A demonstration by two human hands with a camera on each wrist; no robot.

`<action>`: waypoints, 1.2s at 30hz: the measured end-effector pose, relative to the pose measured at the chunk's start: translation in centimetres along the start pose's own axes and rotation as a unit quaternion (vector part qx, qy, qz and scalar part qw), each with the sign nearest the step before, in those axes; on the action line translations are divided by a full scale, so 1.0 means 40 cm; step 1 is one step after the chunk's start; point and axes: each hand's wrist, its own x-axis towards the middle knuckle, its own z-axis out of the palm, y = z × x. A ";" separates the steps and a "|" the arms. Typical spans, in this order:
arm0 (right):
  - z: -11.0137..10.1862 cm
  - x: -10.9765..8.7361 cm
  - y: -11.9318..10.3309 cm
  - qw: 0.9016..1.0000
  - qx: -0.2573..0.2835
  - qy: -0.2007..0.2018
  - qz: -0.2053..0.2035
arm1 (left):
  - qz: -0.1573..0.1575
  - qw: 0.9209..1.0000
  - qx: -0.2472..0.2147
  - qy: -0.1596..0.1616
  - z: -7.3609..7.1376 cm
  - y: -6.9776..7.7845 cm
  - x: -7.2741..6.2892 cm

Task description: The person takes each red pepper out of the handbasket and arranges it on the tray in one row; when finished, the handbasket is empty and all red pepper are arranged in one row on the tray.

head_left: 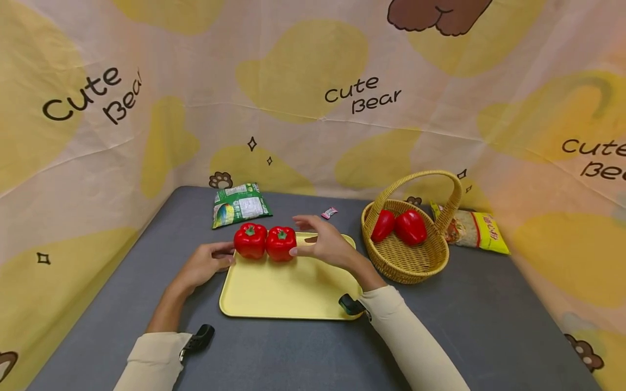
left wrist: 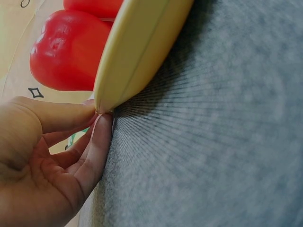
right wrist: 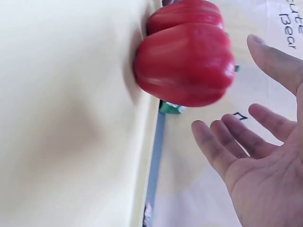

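Observation:
Two red bell peppers stand side by side at the far left of a yellow tray: a left pepper and a right pepper, green stems up. My left hand is at the tray's left edge; in the left wrist view its thumb and fingers pinch the tray rim. Just right of the right pepper is my right hand, over the tray. Seen from the right wrist, that hand has its fingers spread and holds nothing, apart from the nearer pepper.
A wicker basket with a tall handle stands to the tray's right, two glossy red vegetables inside. Behind it lies a yellow food packet. A green packet and a small pink wrapped sweet lie behind the tray.

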 end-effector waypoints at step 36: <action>-0.337 -0.356 0.025 0.971 -0.137 0.193 -0.039 | -0.008 1.000 -0.001 -0.007 -0.004 0.000 -0.001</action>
